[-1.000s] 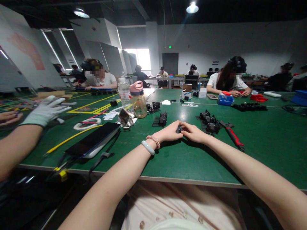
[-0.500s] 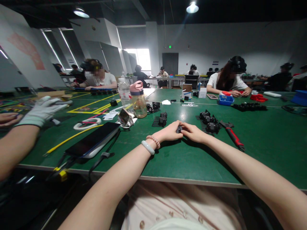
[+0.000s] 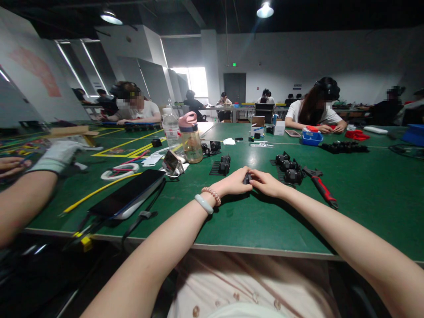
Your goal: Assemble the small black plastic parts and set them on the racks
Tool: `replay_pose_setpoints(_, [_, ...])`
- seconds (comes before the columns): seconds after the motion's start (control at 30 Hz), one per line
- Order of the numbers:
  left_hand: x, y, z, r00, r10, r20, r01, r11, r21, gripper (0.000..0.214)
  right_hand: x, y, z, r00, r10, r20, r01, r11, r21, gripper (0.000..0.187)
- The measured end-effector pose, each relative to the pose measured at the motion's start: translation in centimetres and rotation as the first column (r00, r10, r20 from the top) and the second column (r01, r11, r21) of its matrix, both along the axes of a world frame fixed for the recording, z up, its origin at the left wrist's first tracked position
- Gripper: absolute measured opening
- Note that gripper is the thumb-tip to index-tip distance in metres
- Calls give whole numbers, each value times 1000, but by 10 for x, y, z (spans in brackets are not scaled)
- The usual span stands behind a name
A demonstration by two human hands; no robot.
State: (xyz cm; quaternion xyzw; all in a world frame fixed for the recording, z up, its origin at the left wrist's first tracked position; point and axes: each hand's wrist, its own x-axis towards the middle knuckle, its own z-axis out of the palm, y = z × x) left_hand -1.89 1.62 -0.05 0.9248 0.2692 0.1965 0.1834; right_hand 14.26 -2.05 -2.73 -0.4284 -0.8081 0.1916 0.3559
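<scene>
Between my two hands is a small black part [image 3: 247,178], mostly covered by fingers, so its exact kind is hidden. My left hand [image 3: 236,182] is closed on it from the left, with a bead bracelet and a pale bangle on the wrist. From the right, my right hand [image 3: 266,182] pinches the same part with its fingertips. Just beyond my left hand lies a black finned part [image 3: 221,165] on the green table [image 3: 245,225]. Several similar black parts [image 3: 288,168] sit grouped past my right hand, beside an adjustable wrench [image 3: 321,187] with a red and black handle.
On the left are a large black phone-like device [image 3: 127,194] with cables, a yellow cable tie [image 3: 99,193], a white cable coil [image 3: 119,171] and a drink bottle [image 3: 191,141]. A co-worker's gloved hand [image 3: 54,157] reaches in there. A blue bin [image 3: 312,138] stands farther back.
My hands and the black part between them stay almost still. At the left, the co-worker's gloved hand has shifted slightly and its fingers have moved.
</scene>
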Motion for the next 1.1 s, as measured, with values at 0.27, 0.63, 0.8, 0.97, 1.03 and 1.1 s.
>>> replay_pose_setpoints(0.27, [0,1,-1,1000,20,-6,-20,1000,-2,41,0,1,1,1000,-3,15,2,1000,10,37])
replay_pose_setpoints(0.63, [-1,2,-2,1000,11,-18,-10,1000,23,41,1,2,-1,1000,-2,27,2,1000,29,38])
replay_pose_setpoints(0.8, [-1,2,-2,1000,7,-17,-6,1000,17,41,1,1,0,999,3,32,-4,1000,29,37])
replay_pose_setpoints(0.97, [0,3,-2,1000,3,-17,-3,1000,19,40,0,1,1,999,-1,49,-1,999,40,36])
replay_pose_setpoints(1.03, [0,2,-1,1000,7,-22,-7,1000,19,40,-1,1,2,998,-3,60,0,999,47,35])
replay_pose_setpoints(1.1, [0,1,-1,1000,12,-25,-11,1000,17,40,-1,1,2,998,-2,68,-1,999,48,35])
